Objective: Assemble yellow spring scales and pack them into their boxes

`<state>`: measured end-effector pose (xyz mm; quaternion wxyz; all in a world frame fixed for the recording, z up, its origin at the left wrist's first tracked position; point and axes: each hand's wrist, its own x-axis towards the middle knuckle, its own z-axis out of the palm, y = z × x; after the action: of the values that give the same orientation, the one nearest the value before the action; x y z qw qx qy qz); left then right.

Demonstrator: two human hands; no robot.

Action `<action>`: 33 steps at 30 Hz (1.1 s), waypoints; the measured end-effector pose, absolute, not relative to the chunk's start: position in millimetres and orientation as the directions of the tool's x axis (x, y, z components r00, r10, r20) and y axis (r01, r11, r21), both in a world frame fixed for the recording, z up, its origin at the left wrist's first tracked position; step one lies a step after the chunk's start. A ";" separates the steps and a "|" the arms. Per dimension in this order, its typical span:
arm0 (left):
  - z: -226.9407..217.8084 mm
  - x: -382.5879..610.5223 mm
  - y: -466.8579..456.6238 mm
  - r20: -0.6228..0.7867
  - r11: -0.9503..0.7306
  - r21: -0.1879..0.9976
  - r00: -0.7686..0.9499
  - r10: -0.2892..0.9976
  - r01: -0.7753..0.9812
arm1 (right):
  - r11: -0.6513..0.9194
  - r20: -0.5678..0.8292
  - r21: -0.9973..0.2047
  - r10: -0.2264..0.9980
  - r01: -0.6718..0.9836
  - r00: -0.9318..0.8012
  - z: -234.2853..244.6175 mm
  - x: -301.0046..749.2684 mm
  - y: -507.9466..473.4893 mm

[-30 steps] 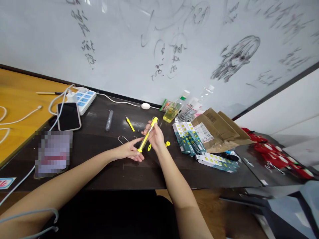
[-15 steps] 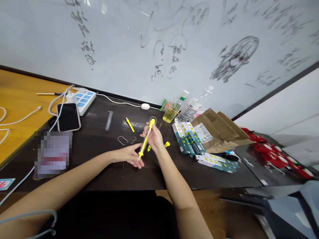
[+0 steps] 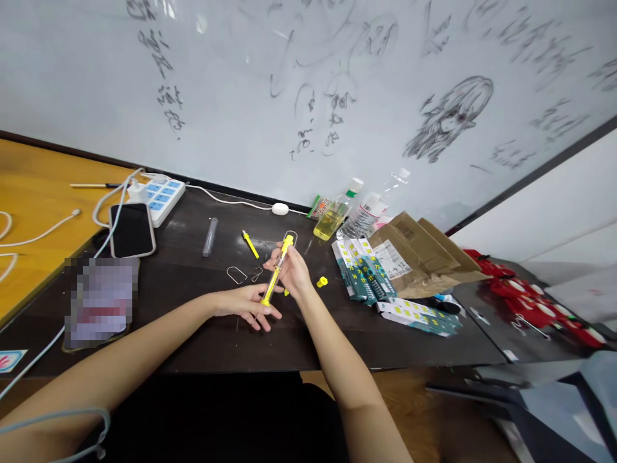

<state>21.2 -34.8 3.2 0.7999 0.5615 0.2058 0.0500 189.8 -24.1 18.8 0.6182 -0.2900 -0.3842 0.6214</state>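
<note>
My right hand (image 3: 292, 271) is wrapped round a yellow and clear tube-shaped spring scale (image 3: 276, 273), tilted with its top end away from me and a wire loop at that end. My left hand (image 3: 250, 305) pinches the yellow lower tip of the same scale, fingers partly spread beneath it. On the dark table (image 3: 202, 334) nearby lie a small yellow cap (image 3: 322, 281), a yellow stick part (image 3: 250, 244), a clear tube (image 3: 211, 236) and bent wire hooks (image 3: 237, 275).
A phone (image 3: 131, 229) and a white power strip (image 3: 164, 193) with cables lie at the left. Teal boxes (image 3: 359, 269), more boxes (image 3: 417, 314), cardboard packaging (image 3: 424, 247) and two bottles (image 3: 351, 212) crowd the right. A whiteboard (image 3: 308, 90) rises behind; red items (image 3: 525, 299) lie far right.
Both hands have shifted slightly toward me and left with the scale. The yellow inner part has slid along the clear tube, and the wire loop now shows at the top end.
</note>
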 end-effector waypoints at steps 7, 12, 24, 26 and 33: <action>-1.1 31.4 -31.3 -0.093 0.258 0.961 0.755 0.649 -0.103 | 0.059 0.160 -0.875 0.972 -0.480 -0.171 19.2 181.5 -32.5; -3.2 35.0 -29.8 0.015 0.109 0.985 0.698 0.716 -0.132 | 0.210 0.174 -0.867 0.977 -0.453 0.121 14.4 188.8 -26.5; -4.7 33.6 -25.5 0.001 0.106 0.984 0.601 0.799 -0.142 | 0.256 0.265 -0.943 0.964 -0.211 -0.012 9.4 174.6 -29.8; -4.1 33.2 -24.7 0.021 0.078 0.983 0.526 0.850 -0.166 | 0.273 0.275 -0.940 0.961 -0.204 0.021 9.4 172.9 -30.1; -0.4 30.0 -18.4 0.082 0.019 0.979 0.480 0.874 -0.204 | 0.279 0.285 -0.944 0.958 -0.177 -0.009 3.4 168.8 -29.8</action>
<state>30.0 -18.4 -0.4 0.6493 0.5641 0.2968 0.4148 168.8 -29.8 3.4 0.5994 -0.3692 -0.5295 0.4734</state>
